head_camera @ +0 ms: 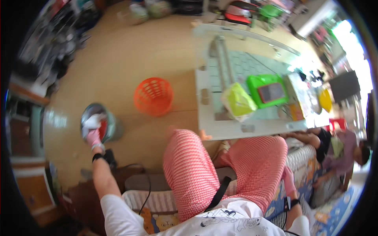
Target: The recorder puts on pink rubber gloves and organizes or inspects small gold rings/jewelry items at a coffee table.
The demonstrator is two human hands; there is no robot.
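My left hand [94, 138], in a pink glove, reaches over the rim of a trash bin [110, 125] on the floor at the left. A crumpled white item [94, 121] lies at its fingertips; whether the fingers grip it is not plain. Something red shows inside the bin. My right hand [290, 178], also in a pink glove, rests beside my right thigh on the patterned seat; its fingers are partly hidden. An orange plastic basket [153, 97] stands on the floor between the bin and the glass-topped table [203, 118].
On the table are a yellow-green packet [239, 101], a green tray [255, 85] with a dark flat device [271, 92] and a box [296, 97]. Another person [339, 147] sits at the right. A black cable [149, 183] runs beside my left leg.
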